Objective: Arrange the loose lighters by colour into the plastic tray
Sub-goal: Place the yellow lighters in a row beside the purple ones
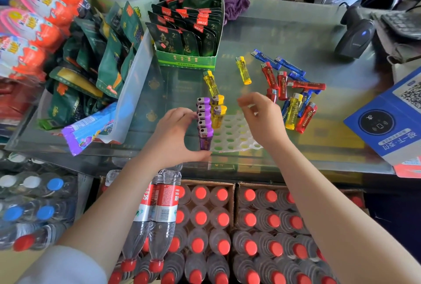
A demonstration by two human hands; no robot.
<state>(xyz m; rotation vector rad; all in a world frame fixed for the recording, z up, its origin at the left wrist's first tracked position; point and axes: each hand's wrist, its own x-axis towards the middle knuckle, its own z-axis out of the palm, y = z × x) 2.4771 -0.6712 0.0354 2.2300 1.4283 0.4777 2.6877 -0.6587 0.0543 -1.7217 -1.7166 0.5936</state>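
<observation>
A white plastic tray (237, 138) with round holes lies on the glass counter. Several purple lighters (204, 122) stand in its left column, and two yellow lighters (218, 110) stand beside them. My left hand (175, 133) cups the tray's left side, fingers against the purple row and thumb at the front corner. My right hand (262, 117) hovers over the tray's right part with loosely curled fingers and holds nothing. Two loose yellow lighters (244, 70) lie behind the tray. A pile of red, blue and yellow lighters (293, 94) lies to the right.
A green display box of tea sachets (189, 33) stands behind the tray. Snack packets fill a bin (134, 83) on the left. A barcode scanner (355, 35) and a blue payment sign (387, 115) are on the right. Cases of bottled water (205, 226) sit below the counter.
</observation>
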